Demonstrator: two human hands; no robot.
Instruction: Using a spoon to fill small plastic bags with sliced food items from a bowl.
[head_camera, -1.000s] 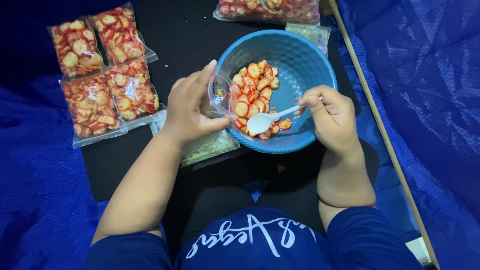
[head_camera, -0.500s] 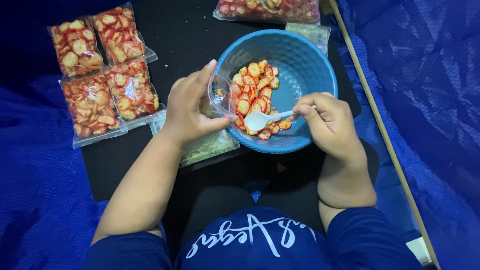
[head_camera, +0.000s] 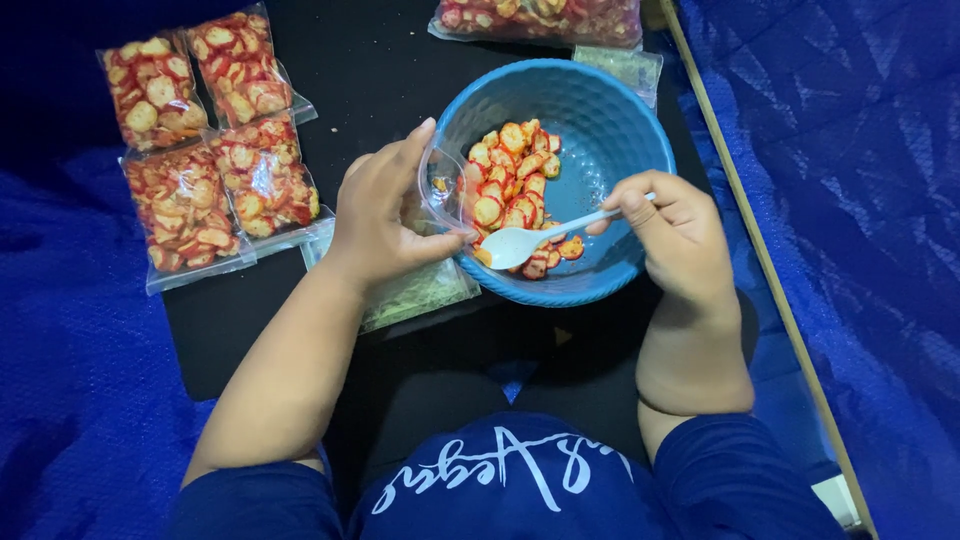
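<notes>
Red-and-cream snack slices (head_camera: 512, 180) sit in the round blue plastic bowl (head_camera: 610, 120); right hand (head_camera: 675, 235) pinches the white plastic spoon (head_camera: 520, 245), left hand (head_camera: 380, 215) grips the small clear bag (head_camera: 440, 185) open at the rim, so scooping is underway, needing a level lift.

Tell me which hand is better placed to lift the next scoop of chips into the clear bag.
Right. The right hand already holds the white spoon among the chips in the blue bowl; the left hand is busy holding the clear bag open at the rim.
</notes>
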